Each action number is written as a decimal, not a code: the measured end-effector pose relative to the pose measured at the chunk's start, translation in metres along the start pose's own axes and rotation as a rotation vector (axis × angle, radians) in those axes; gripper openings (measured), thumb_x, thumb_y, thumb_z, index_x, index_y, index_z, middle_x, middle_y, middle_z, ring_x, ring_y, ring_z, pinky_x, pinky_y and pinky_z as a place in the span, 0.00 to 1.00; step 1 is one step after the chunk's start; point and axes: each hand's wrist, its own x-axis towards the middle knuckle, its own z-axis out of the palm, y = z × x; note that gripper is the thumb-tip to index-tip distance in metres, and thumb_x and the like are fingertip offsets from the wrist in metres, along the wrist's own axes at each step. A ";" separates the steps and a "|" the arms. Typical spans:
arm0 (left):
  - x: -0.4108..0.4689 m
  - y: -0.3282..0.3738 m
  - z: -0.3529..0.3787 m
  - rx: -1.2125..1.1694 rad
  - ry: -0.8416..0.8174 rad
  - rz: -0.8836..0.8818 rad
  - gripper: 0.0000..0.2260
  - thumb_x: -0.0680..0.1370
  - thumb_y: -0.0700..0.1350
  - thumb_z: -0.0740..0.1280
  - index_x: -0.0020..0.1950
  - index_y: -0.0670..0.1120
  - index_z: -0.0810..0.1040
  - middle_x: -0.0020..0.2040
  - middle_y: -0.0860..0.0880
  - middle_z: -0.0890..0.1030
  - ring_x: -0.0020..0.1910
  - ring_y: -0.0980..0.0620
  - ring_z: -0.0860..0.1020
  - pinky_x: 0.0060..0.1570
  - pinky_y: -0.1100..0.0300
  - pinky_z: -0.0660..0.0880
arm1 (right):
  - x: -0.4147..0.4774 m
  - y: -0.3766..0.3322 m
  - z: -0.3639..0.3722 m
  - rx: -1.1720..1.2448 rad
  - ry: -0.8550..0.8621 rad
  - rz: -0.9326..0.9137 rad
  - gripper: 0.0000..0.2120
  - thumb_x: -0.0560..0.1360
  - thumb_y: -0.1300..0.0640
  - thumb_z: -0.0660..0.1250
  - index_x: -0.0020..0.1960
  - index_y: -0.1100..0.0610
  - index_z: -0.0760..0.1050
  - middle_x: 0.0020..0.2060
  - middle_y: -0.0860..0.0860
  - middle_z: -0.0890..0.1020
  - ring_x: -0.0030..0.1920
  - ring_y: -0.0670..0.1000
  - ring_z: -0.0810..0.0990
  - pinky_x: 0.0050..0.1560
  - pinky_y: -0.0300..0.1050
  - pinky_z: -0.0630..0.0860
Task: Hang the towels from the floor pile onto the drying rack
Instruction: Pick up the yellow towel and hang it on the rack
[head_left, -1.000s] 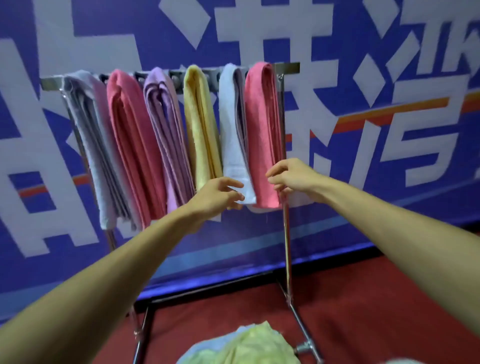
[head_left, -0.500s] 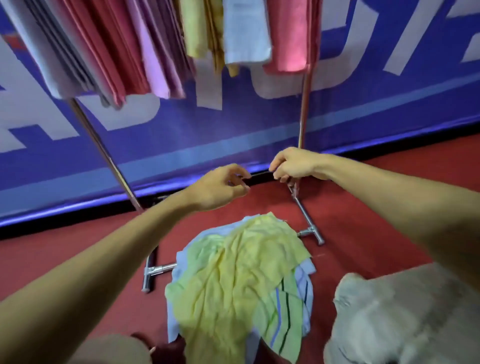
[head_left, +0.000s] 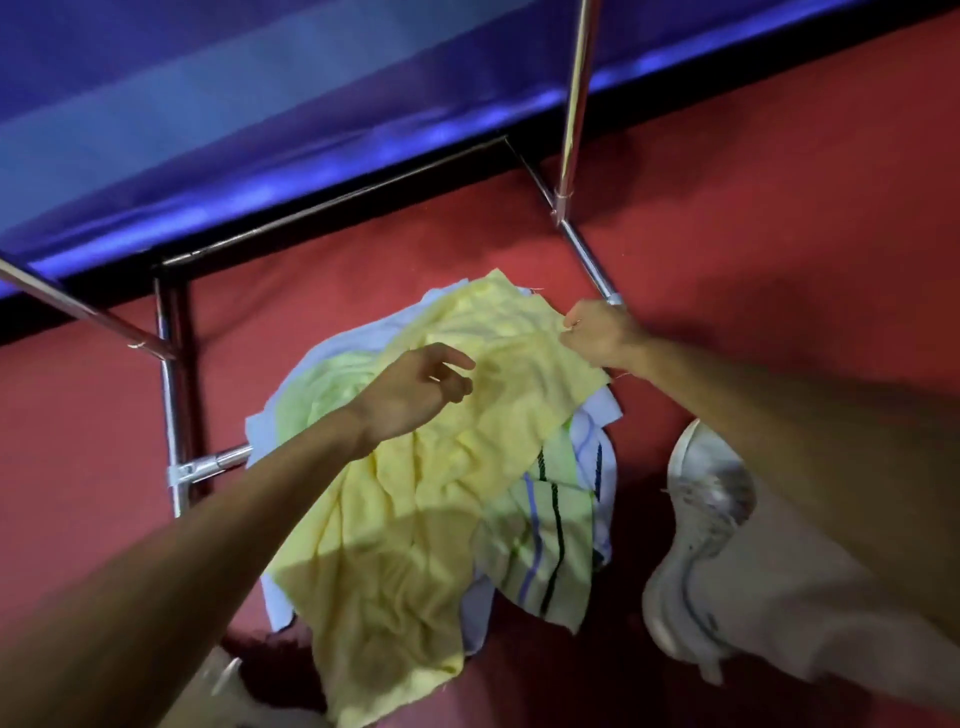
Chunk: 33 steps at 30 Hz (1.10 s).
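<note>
A dull red floor fills the view, seen from above by a person bending over it. Nearest the camera, a white sneaker stands at the right, just beside a loose floor pile of towels. Two bare forearms reach out over the pile.

On top lies a pale yellow towel, thin, creased and crumpled. Its long axis runs from the person's feet away toward the far right. Under it show a striped towel (green, blue and black lines on white) and a pale blue towel, peeking out at the left and right edges.

The left hand hovers over the middle of the yellow towel, fingers apart and loosely bent, holding nothing. The right hand is farther out, at the towel's far right edge, with its fingers curled together and apparently pinching that edge.

The coming lift probably turns on this: the right hand already has one end of the far edge, while the free far corner lies ahead and slightly right of the left hand. That hand must travel forward to take it, so the towel rises by its short edge.

Beyond the pile stands the chrome base of the drying rack, its feet on either side. Behind it runs a glossy blue banner.
</note>
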 end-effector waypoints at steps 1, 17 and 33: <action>0.007 -0.008 0.005 -0.025 0.004 -0.023 0.12 0.78 0.34 0.61 0.58 0.46 0.76 0.52 0.45 0.83 0.51 0.52 0.80 0.48 0.65 0.73 | 0.010 0.001 0.006 0.074 0.034 0.058 0.15 0.77 0.58 0.62 0.59 0.67 0.75 0.58 0.63 0.80 0.58 0.62 0.79 0.57 0.51 0.75; 0.003 -0.019 0.015 -0.193 0.083 -0.009 0.09 0.79 0.36 0.61 0.55 0.46 0.78 0.48 0.46 0.83 0.46 0.52 0.82 0.52 0.56 0.75 | -0.006 0.011 0.014 -0.026 0.101 0.063 0.13 0.76 0.51 0.67 0.53 0.60 0.80 0.54 0.60 0.82 0.56 0.60 0.80 0.52 0.47 0.75; -0.164 0.089 -0.070 -0.200 0.342 0.299 0.09 0.77 0.43 0.69 0.55 0.43 0.74 0.49 0.43 0.81 0.47 0.48 0.81 0.52 0.55 0.76 | -0.158 -0.201 -0.123 0.390 -0.052 -0.502 0.08 0.76 0.57 0.70 0.39 0.58 0.79 0.32 0.50 0.76 0.33 0.45 0.70 0.32 0.39 0.66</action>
